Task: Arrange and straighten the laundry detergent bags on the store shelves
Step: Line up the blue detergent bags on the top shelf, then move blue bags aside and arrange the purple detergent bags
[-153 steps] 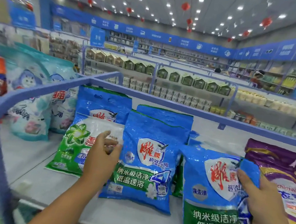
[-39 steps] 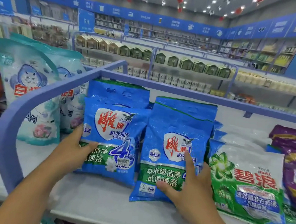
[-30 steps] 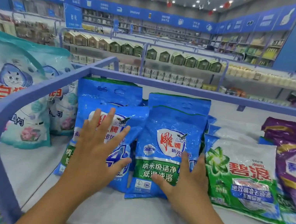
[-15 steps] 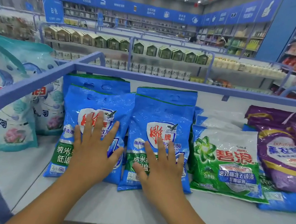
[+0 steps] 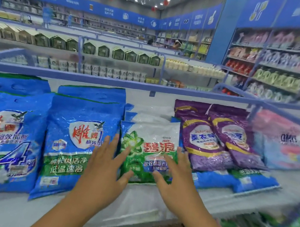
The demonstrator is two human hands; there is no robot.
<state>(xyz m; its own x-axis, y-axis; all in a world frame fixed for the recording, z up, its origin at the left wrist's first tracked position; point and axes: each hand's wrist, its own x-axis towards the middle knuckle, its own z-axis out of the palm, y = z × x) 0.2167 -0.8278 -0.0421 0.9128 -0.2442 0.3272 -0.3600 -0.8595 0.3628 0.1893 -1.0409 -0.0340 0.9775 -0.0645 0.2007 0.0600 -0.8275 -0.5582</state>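
- Both hands have shifted right since half a second ago, off the two blue detergent bags and onto the green-and-white detergent bag [image 5: 149,148].
- Head view: left hand [image 5: 106,167] lies flat with fingers spread wide, its grip holding nothing, overlapping the green bag's left edge and the right blue detergent bag [image 5: 79,141].
- Right hand [image 5: 176,178] is likewise spread wide across the green bag's lower right, gripping nothing.
- Left blue detergent bag [image 5: 2,135] lies just beside its twin on the white shelf [image 5: 141,202]; purple detergent bags [image 5: 218,138] lie right of the green one.
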